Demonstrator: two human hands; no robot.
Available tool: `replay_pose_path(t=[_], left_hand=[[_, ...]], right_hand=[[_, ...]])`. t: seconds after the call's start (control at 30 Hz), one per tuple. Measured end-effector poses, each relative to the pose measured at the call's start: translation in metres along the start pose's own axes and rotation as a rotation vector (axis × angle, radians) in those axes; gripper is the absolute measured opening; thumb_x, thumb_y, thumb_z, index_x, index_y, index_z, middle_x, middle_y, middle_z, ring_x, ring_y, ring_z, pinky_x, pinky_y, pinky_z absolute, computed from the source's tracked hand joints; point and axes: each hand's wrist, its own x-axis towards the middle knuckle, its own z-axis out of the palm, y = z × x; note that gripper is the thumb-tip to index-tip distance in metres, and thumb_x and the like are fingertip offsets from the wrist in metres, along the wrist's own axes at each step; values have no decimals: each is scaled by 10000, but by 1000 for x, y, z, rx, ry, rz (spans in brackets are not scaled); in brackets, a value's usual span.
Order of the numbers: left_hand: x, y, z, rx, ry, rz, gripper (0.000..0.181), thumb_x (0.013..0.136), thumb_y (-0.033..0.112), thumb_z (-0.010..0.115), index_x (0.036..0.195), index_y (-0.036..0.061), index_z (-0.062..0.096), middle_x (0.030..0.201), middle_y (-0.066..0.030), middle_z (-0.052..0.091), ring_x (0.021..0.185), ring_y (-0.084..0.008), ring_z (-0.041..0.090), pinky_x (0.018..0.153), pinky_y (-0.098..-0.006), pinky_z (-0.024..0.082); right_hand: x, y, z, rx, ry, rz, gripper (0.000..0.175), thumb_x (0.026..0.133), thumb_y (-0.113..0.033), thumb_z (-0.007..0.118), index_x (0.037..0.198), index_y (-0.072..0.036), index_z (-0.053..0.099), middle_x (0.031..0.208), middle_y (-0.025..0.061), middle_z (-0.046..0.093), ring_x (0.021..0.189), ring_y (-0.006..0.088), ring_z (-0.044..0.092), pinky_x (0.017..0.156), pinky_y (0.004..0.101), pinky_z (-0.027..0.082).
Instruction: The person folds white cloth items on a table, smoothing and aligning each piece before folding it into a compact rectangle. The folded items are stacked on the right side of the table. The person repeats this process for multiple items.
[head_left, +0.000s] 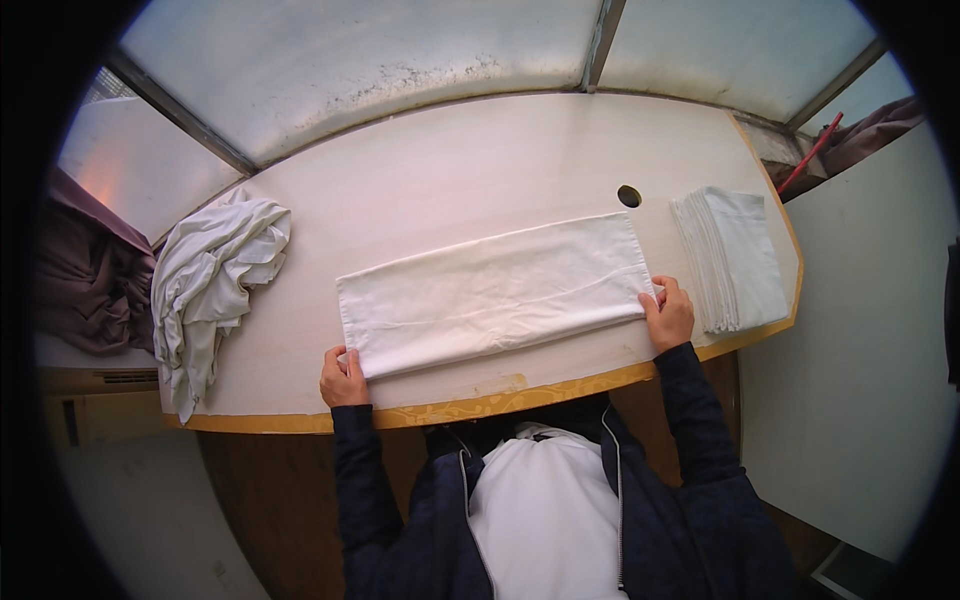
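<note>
A white cloth (495, 292), folded into a long flat strip, lies slightly slanted on the white desk (450, 172). My left hand (345, 377) pinches its lower left corner between thumb and fingers. At the opposite end, my right hand (667, 311) grips the lower right corner the same way. A stack of folded white cloths (742, 259) lies to the right of my right hand. On the desk's left side, a crumpled heap of white cloth (217, 277) hangs slightly over the front edge.
A round cable hole (629, 196) opens in the desk behind the cloth's right end. Frosted window panes (360, 67) border the far edge. Dark mauve fabric (97, 277) bunches at the left. A thin red rod (810, 154) leans beyond the right corner, near a pale panel (855, 322).
</note>
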Motion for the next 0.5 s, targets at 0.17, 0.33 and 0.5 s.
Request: replay_pose_path(t=[0.17, 0.33, 0.5], left_hand=[[-2, 0, 0, -18, -2, -45, 214, 945, 257, 761, 1044, 70, 732, 634, -88, 589, 579, -275, 594, 582, -436, 473], [-1, -3, 1, -6, 18, -47, 215, 939, 273, 771, 1023, 77, 738, 636, -86, 595, 588, -282, 603, 584, -443, 474], [-8, -2, -6, 25, 1, -75, 234, 931, 283, 781, 1022, 72, 736, 648, -87, 584, 604, -289, 589, 603, -443, 481]], right_hand=[[2, 2, 0, -6, -4, -12, 373, 845, -198, 828, 1180, -111, 688, 786, 43, 616, 808, 285, 595, 777, 433, 473], [0, 4, 0, -44, 58, -86, 368, 831, -190, 823, 1157, -79, 695, 764, 52, 625, 791, 279, 609, 736, 440, 492], [-3, 6, -10, -42, -100, 55, 391, 832, -210, 817, 1185, -95, 693, 805, 35, 643, 886, 287, 604, 855, 459, 463]])
